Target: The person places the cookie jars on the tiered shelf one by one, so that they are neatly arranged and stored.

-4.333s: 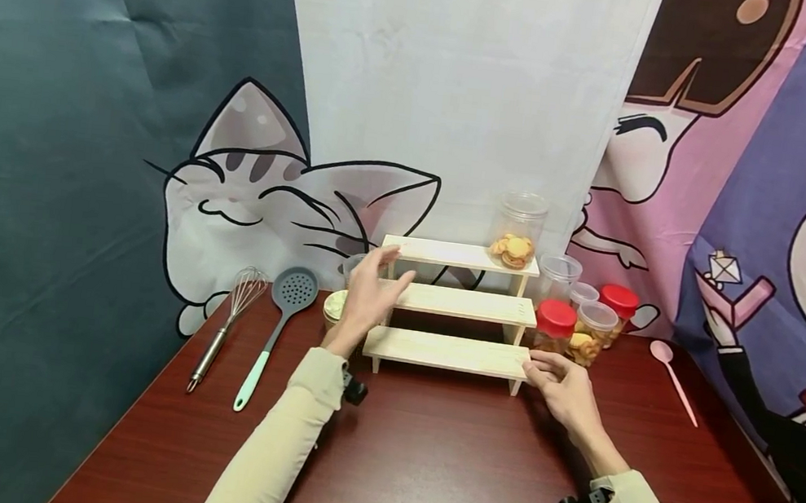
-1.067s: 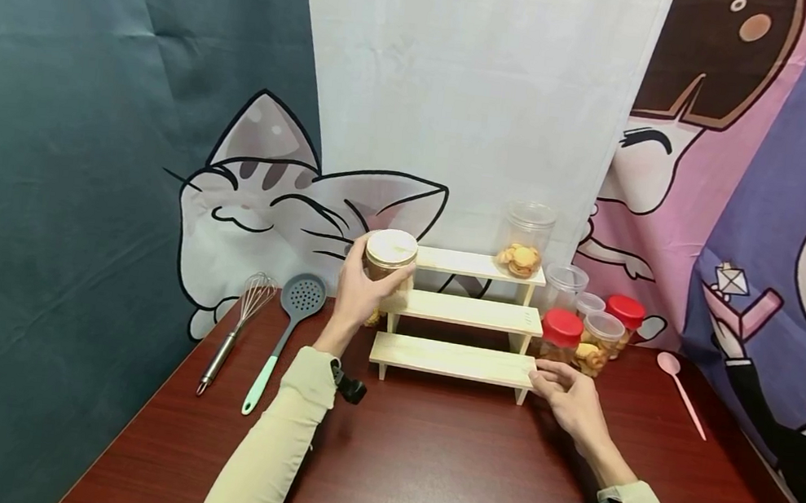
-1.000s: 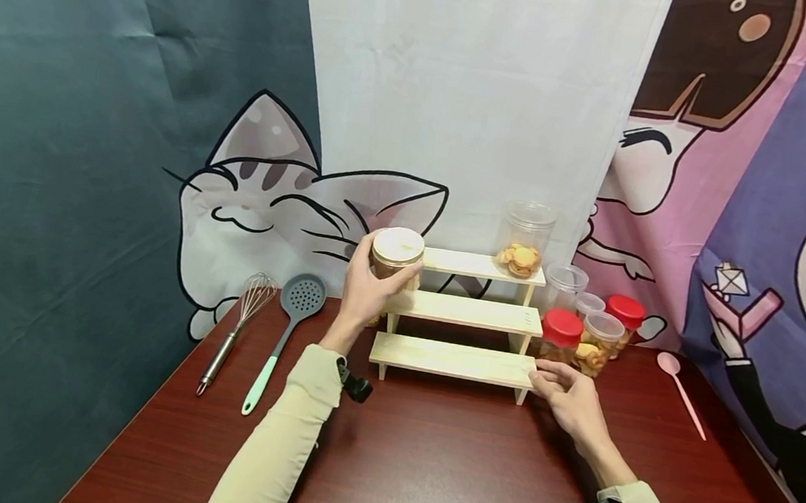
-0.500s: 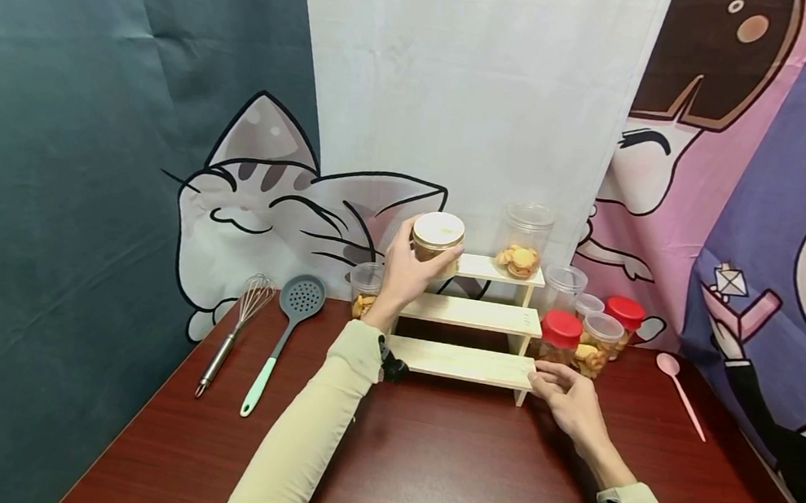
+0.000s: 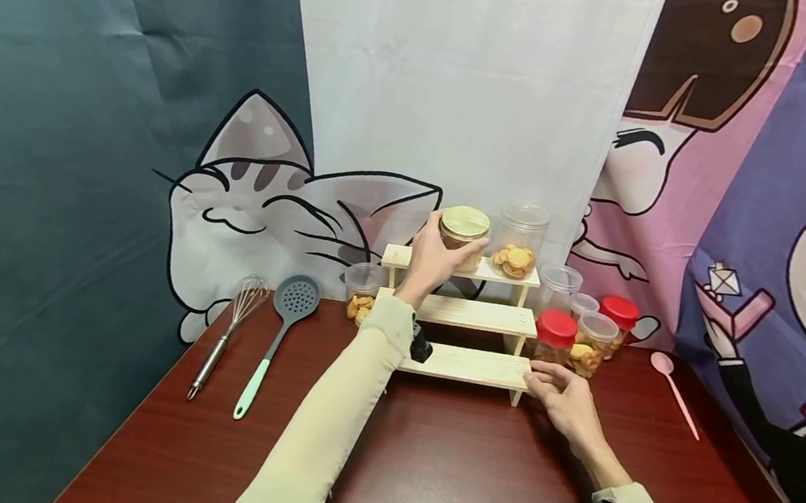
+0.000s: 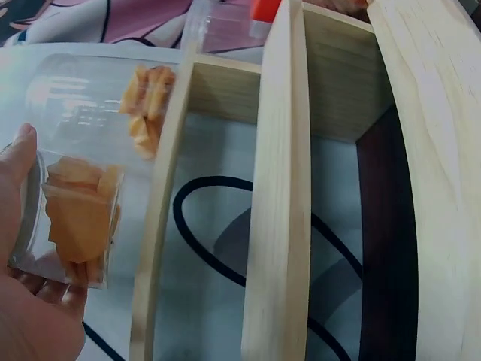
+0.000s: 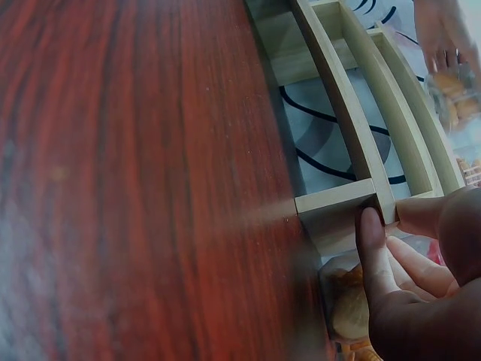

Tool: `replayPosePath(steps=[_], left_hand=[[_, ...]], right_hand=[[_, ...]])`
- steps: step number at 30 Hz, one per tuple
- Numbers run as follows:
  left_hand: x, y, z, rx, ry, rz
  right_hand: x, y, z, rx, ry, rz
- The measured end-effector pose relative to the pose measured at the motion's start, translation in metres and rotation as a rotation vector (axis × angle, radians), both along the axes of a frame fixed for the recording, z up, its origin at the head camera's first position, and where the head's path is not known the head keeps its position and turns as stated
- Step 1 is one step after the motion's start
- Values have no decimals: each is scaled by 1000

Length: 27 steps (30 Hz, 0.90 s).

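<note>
My left hand (image 5: 434,261) grips a clear jar with a gold lid (image 5: 465,224) at the top tier of a three-tier wooden rack (image 5: 473,315). Orange-brown snack pieces (image 6: 79,214) fill it in the left wrist view, where a small gap separates its base from the top board. To its right stands a lidded clear jar (image 5: 520,239) with yellow snacks at the bottom. At the rack's lower right end, my right hand (image 5: 567,404) pinches the bottom board between thumb and finger, as the right wrist view (image 7: 406,263) confirms.
Several jars, two with red lids (image 5: 555,328), crowd the table right of the rack. A snack jar (image 5: 364,290) stands left of it. A whisk (image 5: 224,339) and slotted turner (image 5: 275,345) lie farther left, a pink spoon (image 5: 675,395) far right. A printed curtain hangs behind.
My left hand first reached left of the rack, then lifted the gold-lidded jar and carried it rightward along the top tier toward the other jar. My right hand has stayed at the bottom board.
</note>
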State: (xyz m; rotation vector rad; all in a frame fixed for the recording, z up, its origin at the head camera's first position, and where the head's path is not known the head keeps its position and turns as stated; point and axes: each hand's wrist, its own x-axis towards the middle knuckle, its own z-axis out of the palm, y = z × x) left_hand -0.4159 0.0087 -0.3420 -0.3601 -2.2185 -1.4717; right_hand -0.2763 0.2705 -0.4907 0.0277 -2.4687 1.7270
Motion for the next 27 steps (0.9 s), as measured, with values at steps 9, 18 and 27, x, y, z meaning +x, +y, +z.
replayPosePath(steps=[9, 18, 27], left_hand=[[-9, 12, -10, -30, -20, 13], [-40, 13, -27, -11, -48, 11], [-31, 13, -22, -10, -51, -7]], right_hand=[[0, 0, -1, -7, 11, -2], [0, -1, 0, 5, 12, -5], [0, 0, 0, 12, 6, -5]])
